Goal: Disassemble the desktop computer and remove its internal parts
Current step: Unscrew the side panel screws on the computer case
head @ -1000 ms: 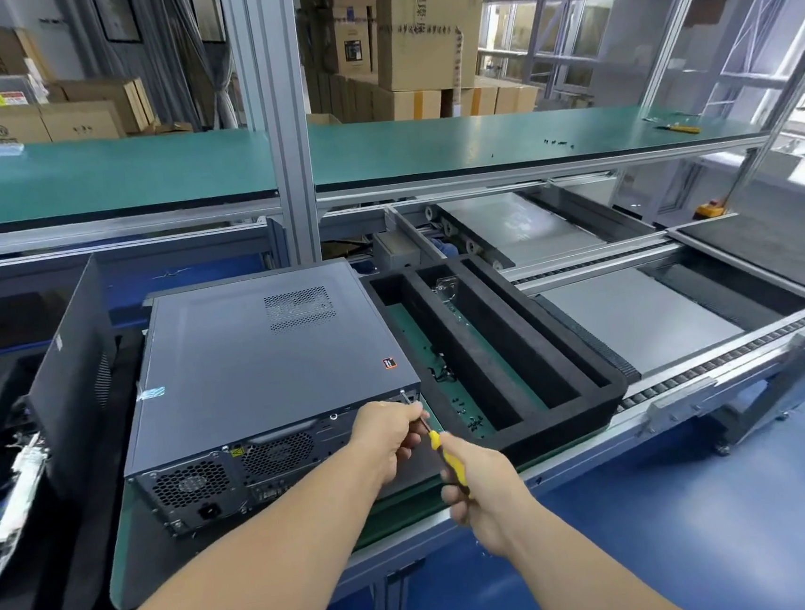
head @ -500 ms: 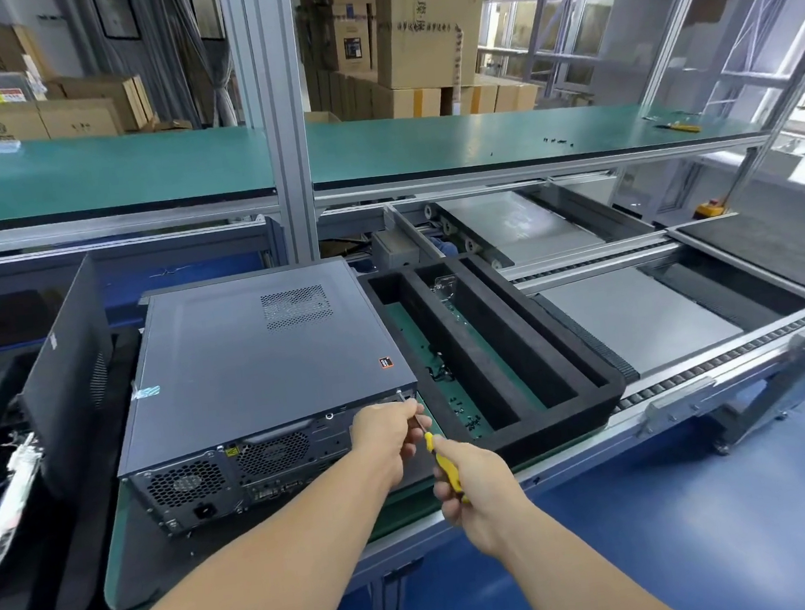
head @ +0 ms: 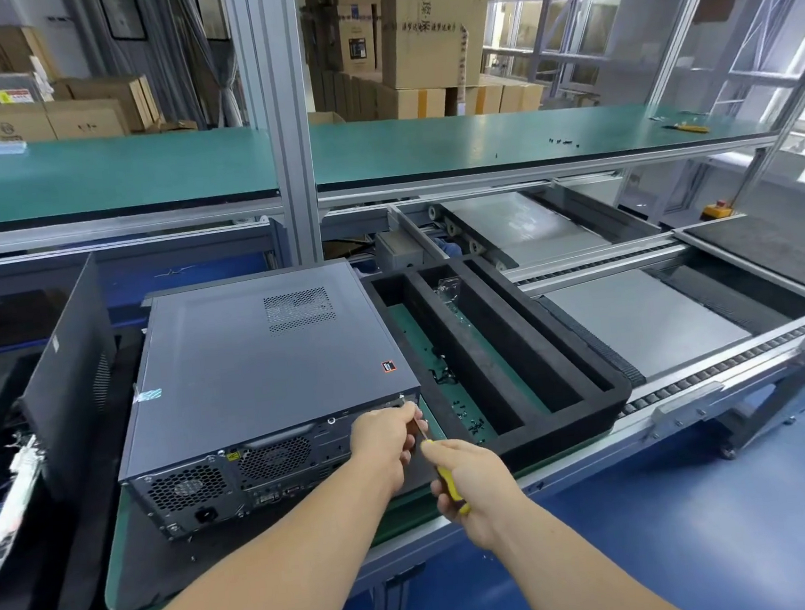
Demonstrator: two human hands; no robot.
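Yellow-handled screwdriver (head: 450, 484) in our right hand (head: 472, 485), tip at the computer's rear corner.
Our right hand grips the handle; our left hand (head: 386, 441) pinches the shaft near the tip. We see the desktop computer (head: 260, 377) lying flat at centre frame on the bench (head: 136, 576), with a black foam tray (head: 535, 380) just right of it.

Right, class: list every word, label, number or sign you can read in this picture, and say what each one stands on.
No text reads with certainty.
Orange sticker on the computer case: too small.
Yellow warning label on the rear panel: too small.
Printed characters on the big cardboard box: blurred.
Yellow label on the left boxes: blurred.
Round logo on the left carton: unreadable.
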